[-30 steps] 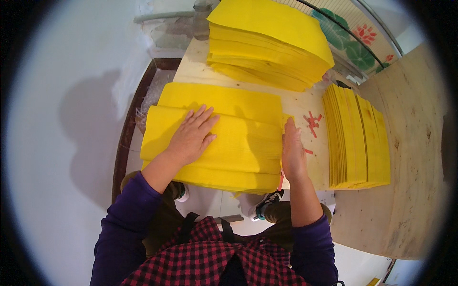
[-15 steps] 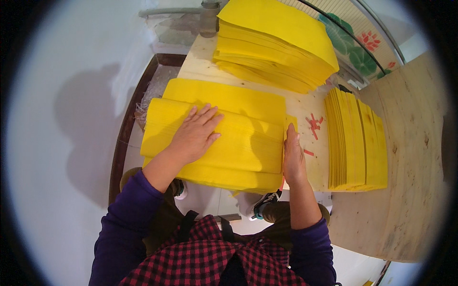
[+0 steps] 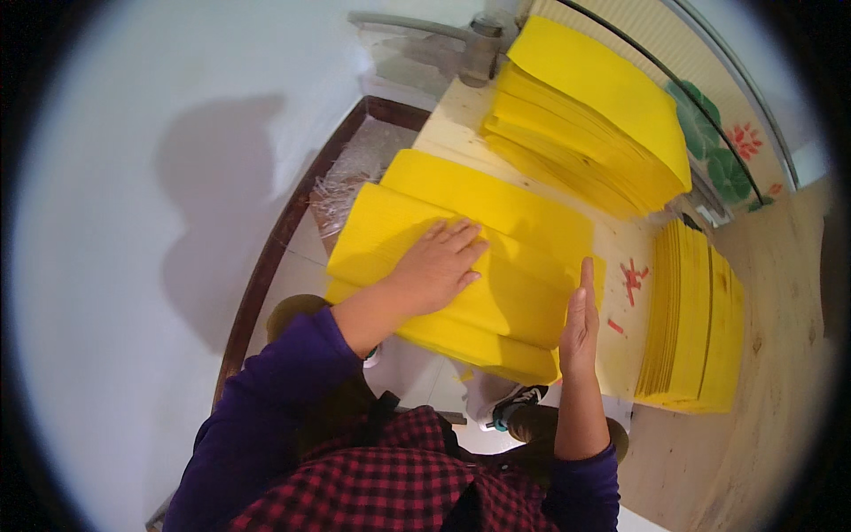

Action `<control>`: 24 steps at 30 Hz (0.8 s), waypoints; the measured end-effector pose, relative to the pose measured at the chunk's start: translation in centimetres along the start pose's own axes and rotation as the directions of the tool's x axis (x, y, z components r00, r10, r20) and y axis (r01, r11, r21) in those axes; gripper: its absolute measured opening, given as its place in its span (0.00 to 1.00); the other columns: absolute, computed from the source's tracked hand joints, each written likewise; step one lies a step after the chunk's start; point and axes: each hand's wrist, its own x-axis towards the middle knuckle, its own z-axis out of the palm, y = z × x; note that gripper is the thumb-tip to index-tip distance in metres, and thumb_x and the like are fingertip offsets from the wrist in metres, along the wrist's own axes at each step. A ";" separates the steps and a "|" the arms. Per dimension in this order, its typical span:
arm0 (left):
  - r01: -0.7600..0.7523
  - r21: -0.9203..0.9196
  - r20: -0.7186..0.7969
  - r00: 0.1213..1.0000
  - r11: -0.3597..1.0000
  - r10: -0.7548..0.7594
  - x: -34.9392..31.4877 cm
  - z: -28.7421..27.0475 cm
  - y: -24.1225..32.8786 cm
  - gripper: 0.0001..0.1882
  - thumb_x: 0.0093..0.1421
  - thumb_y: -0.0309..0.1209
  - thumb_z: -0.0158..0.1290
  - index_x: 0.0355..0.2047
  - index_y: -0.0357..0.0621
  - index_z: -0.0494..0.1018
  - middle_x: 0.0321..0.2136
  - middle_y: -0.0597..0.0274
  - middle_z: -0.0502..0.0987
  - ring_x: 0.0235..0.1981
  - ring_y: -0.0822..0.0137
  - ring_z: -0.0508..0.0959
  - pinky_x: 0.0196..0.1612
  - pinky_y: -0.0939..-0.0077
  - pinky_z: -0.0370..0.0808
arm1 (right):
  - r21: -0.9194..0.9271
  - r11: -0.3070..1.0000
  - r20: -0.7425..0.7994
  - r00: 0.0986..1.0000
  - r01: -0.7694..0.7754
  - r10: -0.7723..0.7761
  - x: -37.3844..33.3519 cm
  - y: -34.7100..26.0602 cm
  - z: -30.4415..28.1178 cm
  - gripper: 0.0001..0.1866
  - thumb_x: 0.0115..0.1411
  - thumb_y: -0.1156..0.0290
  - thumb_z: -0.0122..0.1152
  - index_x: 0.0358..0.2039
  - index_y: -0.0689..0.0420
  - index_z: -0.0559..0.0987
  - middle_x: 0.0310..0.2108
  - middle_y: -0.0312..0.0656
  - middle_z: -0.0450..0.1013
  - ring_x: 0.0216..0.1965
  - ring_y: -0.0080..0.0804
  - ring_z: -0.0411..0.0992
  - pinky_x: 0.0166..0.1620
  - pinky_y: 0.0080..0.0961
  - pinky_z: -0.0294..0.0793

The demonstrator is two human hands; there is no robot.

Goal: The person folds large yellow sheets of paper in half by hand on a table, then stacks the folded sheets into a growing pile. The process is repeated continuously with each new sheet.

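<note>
A thick stack of yellow paper sheets (image 3: pixel 496 248) lies on the wooden table (image 3: pixel 780 372) in front of me, its near end hanging over the table's edge. My left hand (image 3: pixel 434 266) rests flat on top of the stack, fingers spread. My right hand (image 3: pixel 578 319) stands on edge against the stack's right side, fingers straight and together. Neither hand grips anything.
A tall pile of yellow sheets (image 3: pixel 594 115) sits at the back of the table. A flatter yellow pile (image 3: pixel 696 319) lies to the right. Red scraps (image 3: pixel 631 277) dot the wood between them. A dark wooden frame (image 3: pixel 275 257) and white wall are at left.
The view has shifted slightly. My left hand stays flat on the stack and my right hand stays pressed to its right side.
</note>
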 end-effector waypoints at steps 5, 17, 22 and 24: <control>-0.013 0.007 -0.061 0.998 1.000 0.014 -0.3 0.4 0.1 0.23 0.59 0.36 0.53 0.53 0.41 0.66 0.59 0.47 0.64 0.63 0.52 0.60 0.65 0.54 0.54 | -0.057 0.996 0.048 0.997 0.071 -0.068 0.4 -1.2 2.4 0.32 0.70 0.55 0.38 0.66 0.65 0.53 0.69 0.56 0.43 0.70 0.45 0.41 0.68 0.36 0.40; 0.008 0.016 -0.059 0.998 1.000 -0.007 -0.7 0.3 0.2 0.22 0.59 0.37 0.52 0.51 0.42 0.71 0.56 0.50 0.67 0.60 0.54 0.64 0.61 0.57 0.60 | -0.361 0.914 0.157 0.978 0.187 -0.138 2.2 -0.7 6.8 0.31 0.67 0.60 0.46 0.64 0.64 0.56 0.68 0.58 0.46 0.69 0.53 0.42 0.68 0.43 0.41; 0.079 0.026 -0.105 0.992 0.997 -0.076 0.0 -0.5 -0.5 0.23 0.61 0.40 0.50 0.54 0.43 0.69 0.58 0.51 0.66 0.61 0.53 0.63 0.63 0.55 0.57 | -0.459 0.872 0.173 0.980 0.173 -0.103 2.3 -0.2 7.3 0.31 0.66 0.57 0.46 0.64 0.63 0.57 0.67 0.58 0.47 0.69 0.54 0.42 0.67 0.48 0.40; 0.159 0.133 -0.157 0.978 0.978 -0.137 0.2 -1.0 -1.2 0.25 0.63 0.43 0.47 0.57 0.44 0.67 0.59 0.51 0.65 0.63 0.54 0.60 0.65 0.51 0.52 | -0.476 0.859 0.181 0.977 0.189 -0.115 2.2 -0.2 7.3 0.31 0.66 0.57 0.46 0.64 0.63 0.57 0.67 0.58 0.47 0.69 0.54 0.42 0.68 0.48 0.40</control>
